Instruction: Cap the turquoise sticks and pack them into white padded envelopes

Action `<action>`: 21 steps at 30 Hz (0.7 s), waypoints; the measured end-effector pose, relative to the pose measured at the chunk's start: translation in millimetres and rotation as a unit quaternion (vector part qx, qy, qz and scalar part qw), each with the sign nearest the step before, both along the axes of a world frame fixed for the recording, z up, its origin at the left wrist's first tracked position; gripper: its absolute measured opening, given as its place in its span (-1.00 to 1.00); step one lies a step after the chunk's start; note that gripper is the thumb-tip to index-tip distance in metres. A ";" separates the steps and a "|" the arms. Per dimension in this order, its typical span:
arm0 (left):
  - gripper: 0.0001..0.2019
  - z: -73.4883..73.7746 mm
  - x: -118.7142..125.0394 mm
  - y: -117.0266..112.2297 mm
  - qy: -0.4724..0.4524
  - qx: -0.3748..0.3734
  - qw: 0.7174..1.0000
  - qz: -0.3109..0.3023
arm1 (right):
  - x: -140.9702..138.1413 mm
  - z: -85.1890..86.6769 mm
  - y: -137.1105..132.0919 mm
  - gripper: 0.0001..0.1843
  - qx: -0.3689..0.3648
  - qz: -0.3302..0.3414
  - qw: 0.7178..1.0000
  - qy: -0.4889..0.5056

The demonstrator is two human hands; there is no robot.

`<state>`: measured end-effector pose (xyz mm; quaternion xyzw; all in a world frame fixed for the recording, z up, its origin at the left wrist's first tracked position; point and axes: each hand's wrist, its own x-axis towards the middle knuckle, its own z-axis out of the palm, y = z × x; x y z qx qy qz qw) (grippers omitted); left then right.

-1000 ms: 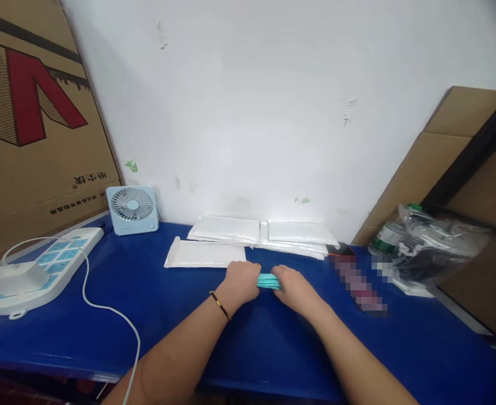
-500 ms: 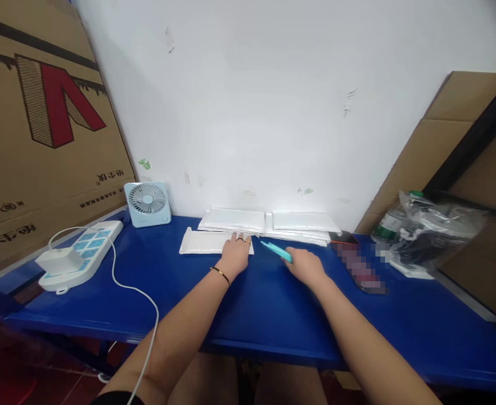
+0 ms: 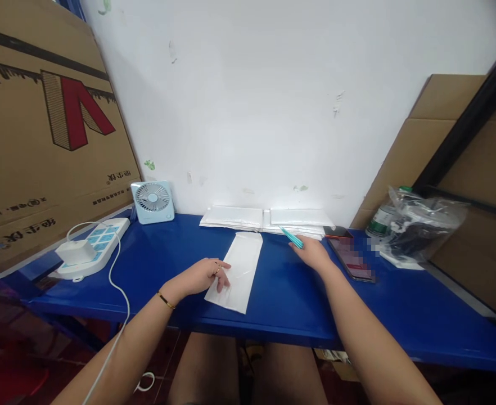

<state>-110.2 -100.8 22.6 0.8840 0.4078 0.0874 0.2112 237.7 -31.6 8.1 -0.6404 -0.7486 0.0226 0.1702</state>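
Note:
A flat white packet (image 3: 244, 264) lies lengthwise on the blue table (image 3: 292, 304), its near end close to the front edge. My left hand (image 3: 208, 275) touches its left side with fingers apart, resting on the surface rather than gripping it. In my right hand (image 3: 313, 253) is a slim teal pointed tool (image 3: 293, 238), its tip towards the wall; its exact kind I cannot make out. Beyond that tip are two low stacks of similar white packets, a left stack (image 3: 233, 216) and a right stack (image 3: 301, 217), against the wall.
At the left stand a small blue fan (image 3: 153, 201) and a white power strip (image 3: 104, 242), with a cable crossing my left forearm. A phone (image 3: 351, 259) lies right of my right hand. Farther right are a bottle (image 3: 380, 221) and a plastic-wrapped item (image 3: 420, 225).
The single white packet has turned from crosswise to lengthwise and come nearer to me. My left hand has moved left and closer. The right hand still holds the teal tool.

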 end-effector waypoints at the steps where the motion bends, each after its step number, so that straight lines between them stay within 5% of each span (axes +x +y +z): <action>1: -0.65 1.3 -0.3 0.0 0.002 0.001 1.000 0.031 | -0.5 0.6 0.1 -0.66 -0.002 0.001 1.000 -0.018; 3: -0.73 2.7 10.9 3.1 0.019 0.028 0.992 0.125 | -3.6 2.0 0.1 -0.66 -0.004 0.002 0.998 -0.061; 6: -0.22 -0.6 49.1 9.6 0.097 0.076 0.951 0.285 | -11.4 5.0 -0.4 -0.67 0.003 0.002 0.993 -0.119; 8: 0.01 -4.7 73.8 13.8 0.135 0.072 0.935 0.321 | -15.3 7.7 -1.2 -0.69 0.005 0.007 0.989 -0.150; 11: 0.04 -7.2 87.8 21.5 0.155 0.067 0.951 0.258 | -13.8 12.4 -3.1 -0.75 -0.001 0.021 0.982 -0.189; 16: 0.01 -4.2 69.7 36.4 0.142 0.053 0.985 0.082 | -1.1 15.6 -8.1 -0.79 0.009 0.054 0.967 -0.250; 21: 0.15 -12.8 69.8 43.4 0.073 0.055 0.993 0.074 | -2.7 6.0 -14.2 -0.84 0.034 0.094 0.957 -0.273</action>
